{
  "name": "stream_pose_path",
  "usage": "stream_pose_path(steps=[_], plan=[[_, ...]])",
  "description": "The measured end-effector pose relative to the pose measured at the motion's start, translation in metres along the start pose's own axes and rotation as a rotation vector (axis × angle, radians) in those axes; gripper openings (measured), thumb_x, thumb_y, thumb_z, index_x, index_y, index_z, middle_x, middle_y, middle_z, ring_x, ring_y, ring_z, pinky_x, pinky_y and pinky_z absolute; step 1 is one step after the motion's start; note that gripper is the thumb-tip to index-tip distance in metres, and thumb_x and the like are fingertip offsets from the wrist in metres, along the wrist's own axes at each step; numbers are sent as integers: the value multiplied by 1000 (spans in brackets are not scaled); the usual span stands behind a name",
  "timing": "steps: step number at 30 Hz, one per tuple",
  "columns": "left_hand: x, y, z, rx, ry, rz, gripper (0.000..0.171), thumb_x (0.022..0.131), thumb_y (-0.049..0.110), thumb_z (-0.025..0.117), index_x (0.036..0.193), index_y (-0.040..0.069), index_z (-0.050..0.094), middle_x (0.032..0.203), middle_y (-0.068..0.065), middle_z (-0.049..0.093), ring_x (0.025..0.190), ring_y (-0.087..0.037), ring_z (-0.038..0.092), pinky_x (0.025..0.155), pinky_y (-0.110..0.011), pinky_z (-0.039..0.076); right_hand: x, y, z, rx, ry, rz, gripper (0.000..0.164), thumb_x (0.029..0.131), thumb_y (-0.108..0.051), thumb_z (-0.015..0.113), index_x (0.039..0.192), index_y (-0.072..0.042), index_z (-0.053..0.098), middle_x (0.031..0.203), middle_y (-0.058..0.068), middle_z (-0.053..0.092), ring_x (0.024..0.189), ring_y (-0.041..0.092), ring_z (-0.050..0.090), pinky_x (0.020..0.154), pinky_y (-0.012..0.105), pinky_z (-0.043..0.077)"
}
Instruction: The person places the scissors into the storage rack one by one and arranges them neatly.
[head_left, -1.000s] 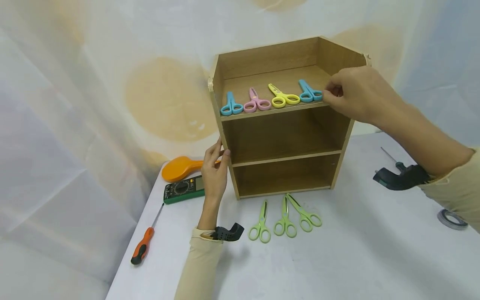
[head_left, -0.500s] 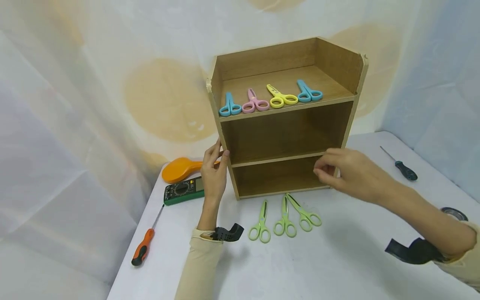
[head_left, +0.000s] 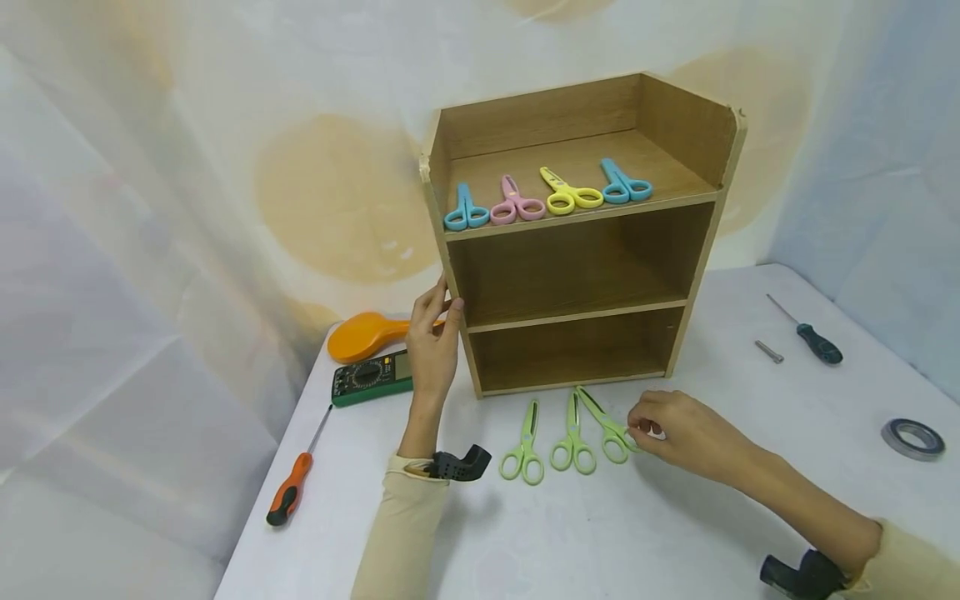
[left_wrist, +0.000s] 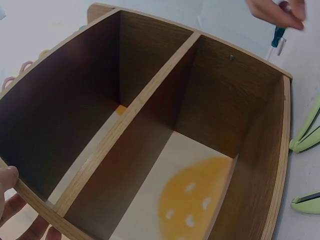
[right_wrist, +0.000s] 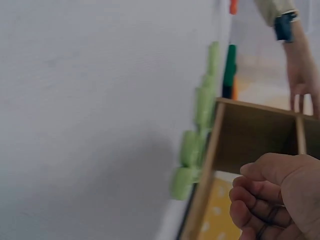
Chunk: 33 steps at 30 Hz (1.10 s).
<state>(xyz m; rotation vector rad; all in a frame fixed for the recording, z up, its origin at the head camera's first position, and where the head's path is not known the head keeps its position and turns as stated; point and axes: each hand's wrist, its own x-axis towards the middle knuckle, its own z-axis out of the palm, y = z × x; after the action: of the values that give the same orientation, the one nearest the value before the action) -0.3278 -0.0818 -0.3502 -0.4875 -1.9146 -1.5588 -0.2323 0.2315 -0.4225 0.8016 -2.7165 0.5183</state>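
Note:
A wooden shelf unit (head_left: 577,316) stands on the table. My left hand (head_left: 432,354) holds its left side panel, thumb at the front edge and fingers round the outer face. Along the top shelf lie blue scissors (head_left: 465,216), pink scissors (head_left: 512,210), yellow scissors (head_left: 561,198) and a second blue pair (head_left: 617,185). Three light-green scissors lie before the unit: a left pair (head_left: 527,437), a middle pair (head_left: 573,429) and a right pair (head_left: 606,423). My right hand (head_left: 686,433), fingers loosely curled and holding nothing, is beside the right pair's handles; contact is unclear.
At left are an orange spoon-shaped thing (head_left: 360,337), a multimeter (head_left: 367,377) and an orange screwdriver (head_left: 291,490). To the right lie a dark-green screwdriver (head_left: 819,343), a small metal bolt (head_left: 768,352) and a roll of grey tape (head_left: 892,433).
My right hand has come down from beside the right blue scissors on the top shelf to the green scissors on the table. The left hand keeps its place on the panel.

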Motion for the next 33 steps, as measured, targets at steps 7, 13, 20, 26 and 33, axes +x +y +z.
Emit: stream_pose_path(steps=[7, 13, 20, 26, 33], plan=[[6, -34, 3, -10, 6, -6, 46, 101, 17, 62, 146, 13, 52, 138, -12, 54, 114, -27, 59, 91, -47, 54, 0, 14, 19, -50, 3, 12, 7, 83, -7, 78, 84, -13, 74, 79, -8, 62, 69, 4, 56, 62, 27, 52], [6, -39, 2, -10, -4, 3, 46, 100, 27, 63, 146, 23, 54, 136, -3, 56, 113, -19, 59, 91, -40, 55, 3, 24, 30, -96, -13, 26, 8, 81, -7, 81, 81, -11, 74, 77, -6, 62, 65, 5, 53, 61, 29, 51], [6, -39, 3, -9, -9, 7, 46, 101, 30, 62, 146, 25, 53, 135, -1, 56, 113, -18, 59, 90, -42, 55, 3, 27, 31, -26, -10, 38, 16, 78, 0, 78, 73, -14, 72, 69, -12, 56, 61, 1, 45, 55, 21, 44], [6, -39, 5, -13, -11, 2, 46, 101, 28, 62, 146, 23, 54, 136, -2, 56, 113, -18, 60, 89, -39, 55, -2, 21, 18, 21, 37, 55, 17, 74, 0, 77, 72, -16, 71, 69, -16, 57, 63, 2, 50, 56, 22, 47], [7, -36, 4, -9, 4, -3, 46, 101, 18, 62, 146, 14, 53, 137, -12, 55, 113, -26, 59, 88, -45, 55, 7, 0, -13, 80, 96, 52, 15, 75, -3, 77, 77, -17, 71, 70, -16, 53, 64, 8, 50, 52, 21, 43]])
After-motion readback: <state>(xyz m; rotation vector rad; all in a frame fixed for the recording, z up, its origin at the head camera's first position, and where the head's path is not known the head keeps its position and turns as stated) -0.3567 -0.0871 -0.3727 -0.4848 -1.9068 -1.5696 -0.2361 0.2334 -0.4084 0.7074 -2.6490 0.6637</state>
